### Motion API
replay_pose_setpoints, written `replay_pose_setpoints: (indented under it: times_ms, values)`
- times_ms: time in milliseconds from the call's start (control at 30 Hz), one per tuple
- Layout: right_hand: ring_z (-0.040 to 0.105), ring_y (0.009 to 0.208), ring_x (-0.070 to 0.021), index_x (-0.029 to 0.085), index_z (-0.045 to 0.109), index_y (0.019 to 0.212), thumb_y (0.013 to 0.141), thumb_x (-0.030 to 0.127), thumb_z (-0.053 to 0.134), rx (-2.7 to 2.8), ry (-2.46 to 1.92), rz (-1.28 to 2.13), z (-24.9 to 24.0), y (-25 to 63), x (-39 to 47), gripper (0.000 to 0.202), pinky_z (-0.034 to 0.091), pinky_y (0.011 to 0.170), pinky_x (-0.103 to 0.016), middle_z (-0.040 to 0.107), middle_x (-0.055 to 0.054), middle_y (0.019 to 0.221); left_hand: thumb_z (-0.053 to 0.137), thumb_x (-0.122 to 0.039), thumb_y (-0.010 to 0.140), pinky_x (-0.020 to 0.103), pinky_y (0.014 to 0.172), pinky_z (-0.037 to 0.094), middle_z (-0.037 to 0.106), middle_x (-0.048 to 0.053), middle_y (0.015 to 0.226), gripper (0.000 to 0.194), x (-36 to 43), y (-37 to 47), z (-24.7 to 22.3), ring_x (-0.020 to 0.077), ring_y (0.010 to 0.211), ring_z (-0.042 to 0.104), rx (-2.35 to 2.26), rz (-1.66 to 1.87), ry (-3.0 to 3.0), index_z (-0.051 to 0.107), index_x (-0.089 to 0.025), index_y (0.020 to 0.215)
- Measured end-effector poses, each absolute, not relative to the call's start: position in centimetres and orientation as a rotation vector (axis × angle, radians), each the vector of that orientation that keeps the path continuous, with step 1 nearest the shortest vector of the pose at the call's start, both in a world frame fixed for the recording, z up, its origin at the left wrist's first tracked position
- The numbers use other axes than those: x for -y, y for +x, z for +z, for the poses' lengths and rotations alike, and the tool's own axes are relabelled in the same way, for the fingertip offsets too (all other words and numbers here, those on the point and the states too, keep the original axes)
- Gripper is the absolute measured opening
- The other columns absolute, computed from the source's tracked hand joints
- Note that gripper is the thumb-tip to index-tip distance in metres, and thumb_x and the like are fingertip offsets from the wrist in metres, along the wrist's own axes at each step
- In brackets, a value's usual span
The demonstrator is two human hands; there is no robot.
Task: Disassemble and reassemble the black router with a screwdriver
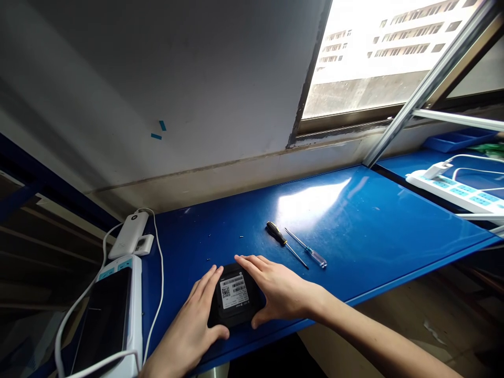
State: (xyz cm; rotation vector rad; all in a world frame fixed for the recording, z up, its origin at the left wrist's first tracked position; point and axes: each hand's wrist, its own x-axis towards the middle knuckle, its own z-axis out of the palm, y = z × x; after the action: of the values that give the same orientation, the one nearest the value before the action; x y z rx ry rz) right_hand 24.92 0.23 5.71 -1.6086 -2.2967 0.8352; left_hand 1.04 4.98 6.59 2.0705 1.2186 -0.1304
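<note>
A flat black box-shaped device (pixel 226 318) lies near the front edge of the blue table, its white label with a QR code and barcodes facing up. My left hand (pixel 200 310) grips its left side, fingers along the edge and thumb at the near side. On the right side, my right hand (pixel 275 289) holds it the same way. Beyond the device lie tiny screw-like pieces, one small screw (pixel 241 237) among them. To the right rest a black-and-yellow screwdriver (pixel 276 233) and a screwdriver with a clear handle (pixel 316 258).
At left, a phone (pixel 103 320) lies on a white power strip (pixel 136 315), beside a white power bank (pixel 132 231) and looping white cables. Another power strip (pixel 452 190) and a blue tray (pixel 457 140) sit at far right, past a metal frame (pixel 409 105).
</note>
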Motion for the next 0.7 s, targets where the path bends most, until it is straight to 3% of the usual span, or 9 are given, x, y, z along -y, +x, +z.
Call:
replay_pose_setpoints:
  times_ms: [300, 700]
  values:
    - [0.04, 0.147, -0.0422, 0.01, 0.021, 0.162, 0.058, 0.036, 0.095, 2.344, -1.691, 0.9, 7.1, 24.2, -0.7, 0.13, 0.042, 0.117, -0.05, 0.037, -0.026, 0.161, 0.065, -0.016, 0.064, 0.034, 0.124, 0.026, 0.02, -0.001, 0.171, 0.108, -5.1, 2.0, 7.4, 0.0227, 0.157, 0.02, -1.263, -0.262, 2.123, 0.022, -0.023, 0.163]
    - [0.052, 0.137, -0.0454, 0.013, 0.023, 0.162, 0.055, 0.044, 0.096, 2.425, -1.759, 0.788, 6.5, 23.1, -1.3, 0.134, 0.05, 0.109, -0.052, 0.037, -0.028, 0.16, 0.063, -0.004, 0.06, 0.032, 0.111, 0.043, 0.025, 0.006, 0.169, 0.111, -5.2, 4.3, 9.5, 0.0263, 0.152, 0.034, -1.328, -0.536, 2.258, 0.022, -0.023, 0.162]
